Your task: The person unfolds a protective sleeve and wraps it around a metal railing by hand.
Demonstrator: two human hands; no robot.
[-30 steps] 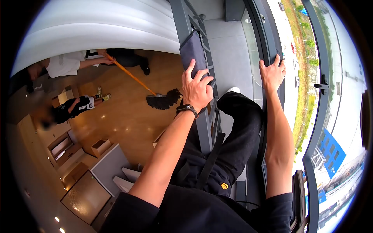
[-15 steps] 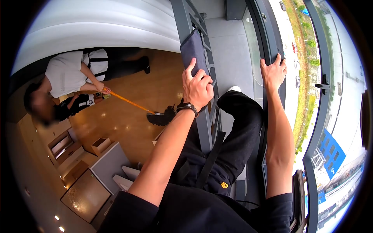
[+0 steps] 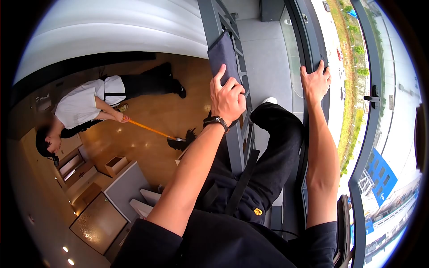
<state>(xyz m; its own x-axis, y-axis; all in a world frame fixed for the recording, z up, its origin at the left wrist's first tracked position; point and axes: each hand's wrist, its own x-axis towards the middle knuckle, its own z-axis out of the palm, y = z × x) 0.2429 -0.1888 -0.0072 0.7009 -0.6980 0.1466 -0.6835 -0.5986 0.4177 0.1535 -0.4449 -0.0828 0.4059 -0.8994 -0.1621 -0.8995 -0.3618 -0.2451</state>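
My left hand [image 3: 227, 100], with a dark watch [image 3: 218, 120] on its wrist, is closed over a dark grey cloth [image 3: 223, 52]. The cloth lies folded along a grey metal railing [image 3: 207, 13], its far end sticking out past my fingers. On the other side, my right hand [image 3: 315, 85] is wrapped round the edge of a dark window frame [image 3: 308, 49]. Its fingertips curl over toward the outside. Between the two arms, my bent leg [image 3: 279, 134] in black trousers rests near the sill, a white shoe [image 3: 270, 101] showing beyond the knee.
Below on the left, a person in a white shirt [image 3: 82, 100] holds an orange-handled mop [image 3: 154, 130] on the brown floor [image 3: 134, 107]. Boxes [image 3: 117, 164] and a grey partition [image 3: 129, 190] stand there. Right of me, an opened window sash [image 3: 374, 89] hangs over a street far below.
The person with the mop has shifted forward and turned, now covering most of a second person in black behind. My hands stay nearly where they were, the left one still on the cloth.
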